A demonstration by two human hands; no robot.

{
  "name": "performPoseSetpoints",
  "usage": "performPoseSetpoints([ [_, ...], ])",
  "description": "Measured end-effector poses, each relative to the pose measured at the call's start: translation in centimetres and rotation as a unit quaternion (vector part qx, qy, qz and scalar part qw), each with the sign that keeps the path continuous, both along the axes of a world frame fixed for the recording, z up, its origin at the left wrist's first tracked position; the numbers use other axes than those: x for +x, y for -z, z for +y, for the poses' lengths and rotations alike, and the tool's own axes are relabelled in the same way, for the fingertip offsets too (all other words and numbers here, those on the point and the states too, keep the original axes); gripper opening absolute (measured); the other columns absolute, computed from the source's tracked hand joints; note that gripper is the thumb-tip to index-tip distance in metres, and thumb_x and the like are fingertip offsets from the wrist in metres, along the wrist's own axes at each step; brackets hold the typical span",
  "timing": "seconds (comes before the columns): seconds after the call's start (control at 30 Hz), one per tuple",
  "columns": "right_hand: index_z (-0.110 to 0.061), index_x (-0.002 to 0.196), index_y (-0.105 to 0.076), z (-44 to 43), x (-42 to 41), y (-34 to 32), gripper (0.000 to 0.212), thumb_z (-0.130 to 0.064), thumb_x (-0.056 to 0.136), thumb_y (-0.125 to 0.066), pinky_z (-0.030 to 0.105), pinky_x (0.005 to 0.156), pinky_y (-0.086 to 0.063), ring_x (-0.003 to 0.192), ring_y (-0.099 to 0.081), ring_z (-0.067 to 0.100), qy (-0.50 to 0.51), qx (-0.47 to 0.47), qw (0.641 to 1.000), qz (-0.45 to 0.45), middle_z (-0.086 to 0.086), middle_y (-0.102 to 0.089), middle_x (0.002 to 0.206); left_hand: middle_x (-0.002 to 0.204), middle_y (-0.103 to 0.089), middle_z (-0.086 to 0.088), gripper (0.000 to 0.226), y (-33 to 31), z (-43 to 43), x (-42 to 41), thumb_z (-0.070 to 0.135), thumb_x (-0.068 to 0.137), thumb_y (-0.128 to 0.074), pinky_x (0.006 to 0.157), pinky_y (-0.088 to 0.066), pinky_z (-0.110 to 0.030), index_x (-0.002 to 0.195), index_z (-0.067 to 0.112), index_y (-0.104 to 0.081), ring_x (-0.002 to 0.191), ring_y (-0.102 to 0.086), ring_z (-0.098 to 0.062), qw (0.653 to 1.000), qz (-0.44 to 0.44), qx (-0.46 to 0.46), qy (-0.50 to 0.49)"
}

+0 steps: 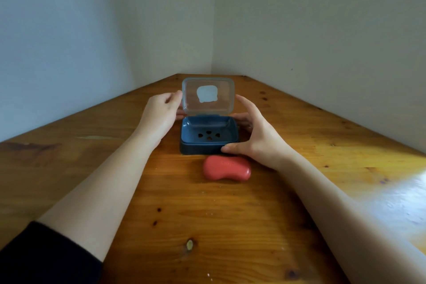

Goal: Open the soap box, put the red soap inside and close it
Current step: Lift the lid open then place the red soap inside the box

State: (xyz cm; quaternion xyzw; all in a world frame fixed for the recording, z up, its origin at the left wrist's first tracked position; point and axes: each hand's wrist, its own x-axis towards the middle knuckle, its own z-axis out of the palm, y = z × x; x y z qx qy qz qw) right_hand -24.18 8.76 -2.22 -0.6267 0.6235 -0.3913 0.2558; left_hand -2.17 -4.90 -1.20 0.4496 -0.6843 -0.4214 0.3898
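Far left, my dark sleeve [34, 253] sits pushed up at the elbow, and my bare forearm runs out over the wooden table [161, 214]. My left hand [159, 114] is at the left edge of the clear lid [208, 97], thumb and fingertips closed lightly on that edge, and the lid stands upright, swung back on its far hinge. There is a pale sticker shape in the middle of the lid.

Below it, the blue soap box [208, 137] lies open in front of me. Its inner tray shows heart-shaped drain holes, and nothing is inside it. Just in front of the box, toward me and a little right of centre, the red soap [227, 167] lies flat on the wood, close to the box's front wall but apart from it.

On the right, my right hand [253, 132] wraps the box's right side: thumb pressed on the near right corner, fingers curled round behind the far right corner. So it is clamped on the base, steadying it. Farther right, light glares on the tabletop.
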Motion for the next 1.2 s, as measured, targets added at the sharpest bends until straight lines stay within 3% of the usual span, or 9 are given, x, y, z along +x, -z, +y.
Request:
performPoseSetpoints([
  [0.1,-0.043,0.161,-0.018,0.1,0.1,0.0,0.123,-0.028,0.069,-0.097,0.017,0.106,-0.040,0.127,-0.055,0.004,0.001,-0.001,1.000,0.007,-0.020,-0.058,0.130,0.122,-0.069,0.004,0.054,0.1,0.3,0.9,0.048,0.105,-0.049,0.091,-0.052,-0.025,0.151,0.021,-0.047,0.106,-0.065,-0.005,0.997,-0.070,-0.042,0.009],
  [0.2,-0.041,0.162,-0.020,0.2,0.3,0.0,0.119,-0.033,0.070,-0.096,0.029,0.113,-0.040,0.134,-0.054,0.009,0.001,-0.002,1.000,0.020,-0.010,-0.057,0.142,0.127,-0.062,0.010,0.086,0.3,1.3,2.1,0.066,0.094,-0.053,0.085,-0.038,-0.013,0.162,0.023,-0.023,0.107,-0.055,0.006,0.991,-0.098,-0.048,0.084],
  [0.3,-0.041,0.160,-0.023,0.2,0.4,0.1,0.114,-0.037,0.071,-0.094,0.028,0.113,-0.040,0.134,-0.053,0.008,0.003,-0.003,0.999,0.039,-0.014,-0.054,0.141,0.145,-0.053,0.008,0.118,0.5,2.0,3.0,0.082,0.074,-0.054,0.103,-0.031,-0.023,0.165,0.019,-0.011,0.127,-0.047,-0.001,0.977,-0.151,-0.040,0.145],
  [0.4,-0.041,0.159,-0.025,0.2,0.4,0.1,0.112,-0.039,0.071,-0.094,0.032,0.115,-0.041,0.136,-0.053,0.011,0.006,-0.004,0.999,0.044,-0.009,-0.054,0.146,0.162,-0.040,0.004,0.132,0.5,2.2,3.4,0.099,0.059,-0.052,0.106,-0.027,-0.030,0.163,0.024,-0.019,0.142,-0.035,-0.009,0.962,-0.217,-0.051,0.159],
  [0.5,-0.041,0.159,-0.025,0.2,0.5,0.0,0.111,-0.039,0.072,-0.093,0.037,0.117,-0.042,0.137,-0.052,0.012,0.008,-0.005,0.999,0.052,-0.007,-0.055,0.148,0.164,-0.037,0.004,0.131,0.7,2.6,3.6,0.100,0.048,-0.060,0.103,-0.031,-0.031,0.157,0.033,-0.033,0.144,-0.035,-0.012,0.953,-0.252,-0.057,0.155],
  [0.73,-0.039,0.158,-0.031,0.5,0.7,-0.2,0.103,-0.043,0.074,-0.090,0.041,0.116,-0.044,0.136,-0.052,0.015,0.007,-0.007,0.997,0.072,-0.002,-0.053,0.150,0.158,-0.042,0.011,0.122,1.2,2.8,3.4,0.092,0.046,-0.071,0.097,-0.034,-0.028,0.152,0.041,-0.036,0.129,-0.036,-0.001,0.955,-0.252,-0.080,0.134],
  [0.93,-0.034,0.153,-0.040,1.3,1.1,-1.5,0.073,-0.046,0.089,-0.072,0.037,0.111,-0.042,0.138,-0.045,0.018,0.023,-0.013,0.995,0.101,0.000,-0.043,0.150,0.156,-0.045,0.011,0.114,1.2,2.9,3.3,0.086,0.051,-0.071,0.097,-0.035,-0.029,0.150,0.040,-0.039,0.125,-0.036,0.000,0.954,-0.251,-0.094,0.132],
  [1.07,-0.020,0.123,-0.062,2.4,1.8,-3.3,0.028,-0.023,0.096,-0.069,0.021,0.085,-0.046,0.101,-0.056,0.011,0.039,-0.123,0.970,0.204,-0.005,-0.058,0.115,0.147,-0.045,0.018,0.111,1.2,3.0,3.2,0.086,0.051,-0.074,0.102,-0.037,-0.031,0.147,0.039,-0.043,0.127,-0.038,0.000,0.957,-0.238,-0.098,0.137],
  [1.2,-0.017,0.095,-0.071,3.2,3.2,-4.9,0.005,-0.021,0.096,-0.068,0.024,0.070,-0.052,0.078,-0.062,0.007,-0.050,-0.102,0.960,0.254,-0.007,-0.067,0.087,0.134,-0.042,0.026,0.104,1.2,3.0,3.1,0.083,0.055,-0.076,0.098,-0.038,-0.031,0.145,0.040,-0.044,0.125,-0.040,0.001,0.954,-0.246,-0.107,0.135],
])
